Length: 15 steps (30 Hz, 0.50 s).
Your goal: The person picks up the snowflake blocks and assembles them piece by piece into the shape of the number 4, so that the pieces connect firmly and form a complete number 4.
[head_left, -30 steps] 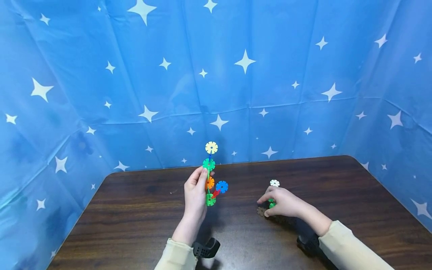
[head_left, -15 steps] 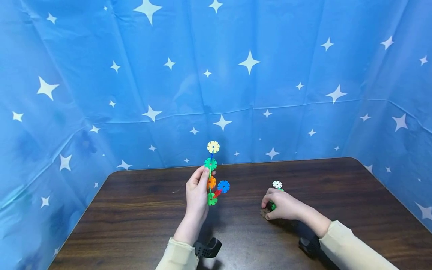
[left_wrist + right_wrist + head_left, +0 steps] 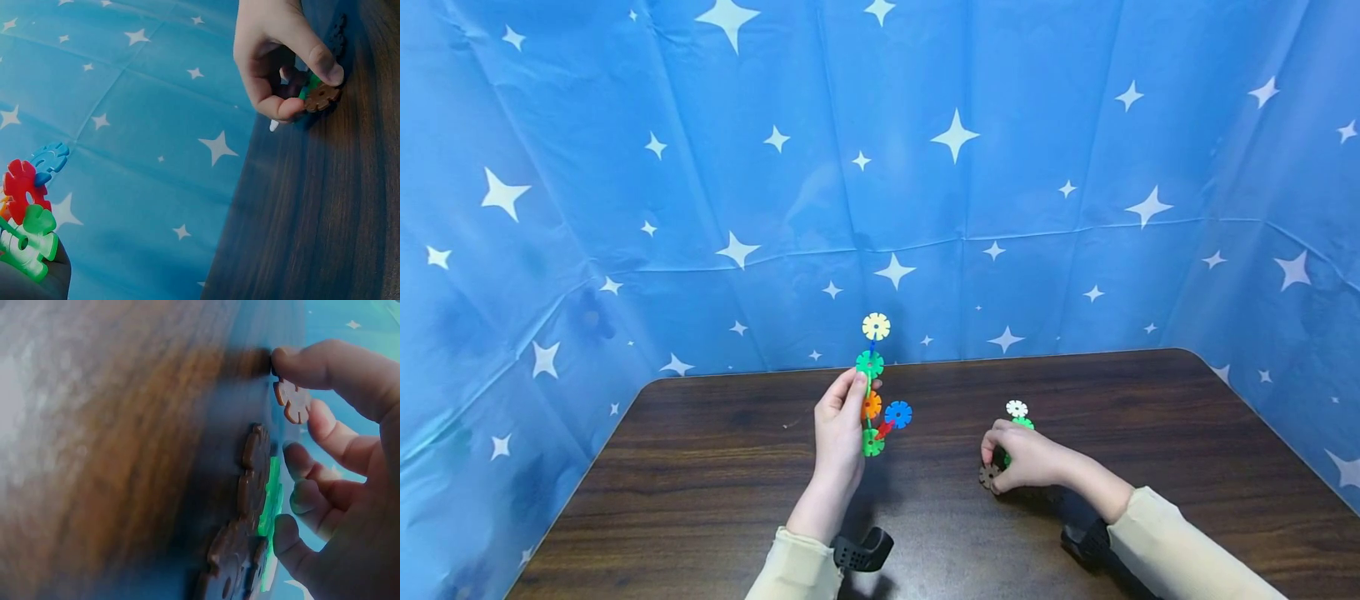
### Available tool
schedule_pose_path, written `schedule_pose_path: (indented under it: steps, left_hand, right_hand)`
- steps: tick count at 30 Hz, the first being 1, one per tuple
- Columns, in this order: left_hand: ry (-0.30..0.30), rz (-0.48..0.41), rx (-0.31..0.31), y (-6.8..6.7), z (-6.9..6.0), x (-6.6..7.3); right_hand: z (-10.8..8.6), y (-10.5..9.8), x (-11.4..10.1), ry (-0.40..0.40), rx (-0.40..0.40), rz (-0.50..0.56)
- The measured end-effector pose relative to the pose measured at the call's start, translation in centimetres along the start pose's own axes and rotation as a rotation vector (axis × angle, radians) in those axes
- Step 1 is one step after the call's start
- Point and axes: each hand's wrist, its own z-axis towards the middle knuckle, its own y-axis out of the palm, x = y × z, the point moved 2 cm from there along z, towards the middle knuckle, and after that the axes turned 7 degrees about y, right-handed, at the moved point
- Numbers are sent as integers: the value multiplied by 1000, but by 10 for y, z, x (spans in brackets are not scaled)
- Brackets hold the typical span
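Upright in my left hand (image 3: pixel 837 429) is a joined chain of notched discs: a cream disc (image 3: pixel 876 327) on top, green, orange (image 3: pixel 872 405) and green ones below, with a red piece and a blue disc (image 3: pixel 898 414) branching off to the right. Thumb and fingers pinch it near the upper green disc (image 3: pixel 870 364). On the right, my right hand (image 3: pixel 1030 457) has a brown disc (image 3: pixel 292 400) between thumb and index finger, just over the table. Beneath and beside its other fingers lie several brown discs (image 3: pixel 253 494) and green ones (image 3: pixel 270 503), partly hidden by the hand in the head view.
A white disc (image 3: pixel 1017 408) lies just beyond my right hand on the dark wooden table (image 3: pixel 715 467). A blue curtain with white stars (image 3: pixel 805 200) hangs behind the table and along both sides. Each wrist carries a black device (image 3: pixel 862 551).
The view has shifted slightly. My right hand has moved a little to the right, and the brown disc at its fingertips shows more plainly. My left hand keeps its hold on the chain.
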Motion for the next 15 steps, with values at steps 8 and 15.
schedule_pose_path:
  steps: [8, 15]
  left_hand:
    - [-2, 7, -3, 0, 1, -1]
    - [-4, 12, 2, -1, 0, 0]
  right_hand:
    - [5, 2, 0, -48, 29, 105]
    - [12, -4, -15, -50, 24, 245]
